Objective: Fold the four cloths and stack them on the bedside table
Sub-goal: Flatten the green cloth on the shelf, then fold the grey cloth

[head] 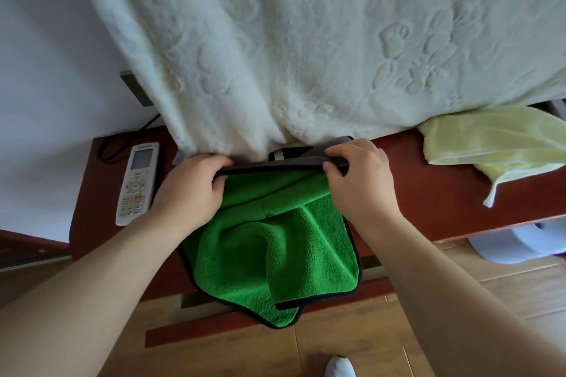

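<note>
at frame centre, left hand (191,185) and right hand (356,174) fingers pinch the green cloth (275,242) by its top edge above the tabletop (444,196).

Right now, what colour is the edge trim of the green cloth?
Black, seen in the head view along the green cloth border, near both hands.

Soft, even light; wide-angle distortion.
The white blanket (306,40) is bright and slightly washed out, and only faint shadows lie in the folds of the green cloth (275,239). The bedside table (428,193) edge bows toward the frame border, where detail goes soft.
</note>
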Available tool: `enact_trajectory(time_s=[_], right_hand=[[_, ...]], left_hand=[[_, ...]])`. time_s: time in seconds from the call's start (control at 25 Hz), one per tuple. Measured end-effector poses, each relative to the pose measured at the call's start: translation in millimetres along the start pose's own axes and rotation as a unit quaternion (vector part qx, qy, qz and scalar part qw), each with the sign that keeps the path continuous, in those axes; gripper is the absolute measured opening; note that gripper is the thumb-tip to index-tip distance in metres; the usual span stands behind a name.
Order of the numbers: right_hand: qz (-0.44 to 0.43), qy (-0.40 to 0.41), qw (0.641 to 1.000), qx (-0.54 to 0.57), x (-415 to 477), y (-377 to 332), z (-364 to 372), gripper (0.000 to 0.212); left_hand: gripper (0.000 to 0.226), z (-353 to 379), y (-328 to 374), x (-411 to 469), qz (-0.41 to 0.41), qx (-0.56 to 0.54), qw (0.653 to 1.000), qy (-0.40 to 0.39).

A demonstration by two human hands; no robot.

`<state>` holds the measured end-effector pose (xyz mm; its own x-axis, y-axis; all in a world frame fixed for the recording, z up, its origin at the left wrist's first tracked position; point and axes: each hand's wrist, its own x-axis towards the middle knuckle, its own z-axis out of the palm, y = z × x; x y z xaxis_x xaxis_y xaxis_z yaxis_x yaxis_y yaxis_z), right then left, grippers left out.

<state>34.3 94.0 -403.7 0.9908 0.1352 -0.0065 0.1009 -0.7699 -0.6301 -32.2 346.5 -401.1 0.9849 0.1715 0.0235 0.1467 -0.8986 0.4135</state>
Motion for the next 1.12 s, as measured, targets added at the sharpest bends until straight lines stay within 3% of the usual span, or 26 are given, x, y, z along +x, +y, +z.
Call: enact_trajectory(time_s=[0.08,0.16,0.32,0.52,0.72,1.12], right_hand=[[0.004,-0.056,0.996,-0.07,3,1,-9,0.044],[0.008,-0.06,0.995,-0.076,4,1,-13,0.04],[-0.002,0.022,0.999,0.026,2,-6,-26,0.018],[0.012,0.062,0.987,0.144,1,-25,-73,0.031],[-0.017,0.108,0.971,0.214,3,-44,-119,0.018],[-0.063,0.19,0.919,0.339,-5,-124,-234,0.016]], left_hand=[[0.026,-17,5,-7,0.015,-0.04,0.998,0.053],[0.024,-37,19,-12,0.037,-0.083,0.991,0.098],[0.021,-75,44,-14,0.031,-0.147,0.974,0.172],[0.017,-119,64,-5,-0.033,-0.234,0.943,0.234],[0.008,-158,81,2,-0.073,-0.318,0.905,0.274],[0.006,-259,140,-9,-0.023,-0.36,0.874,0.327]])
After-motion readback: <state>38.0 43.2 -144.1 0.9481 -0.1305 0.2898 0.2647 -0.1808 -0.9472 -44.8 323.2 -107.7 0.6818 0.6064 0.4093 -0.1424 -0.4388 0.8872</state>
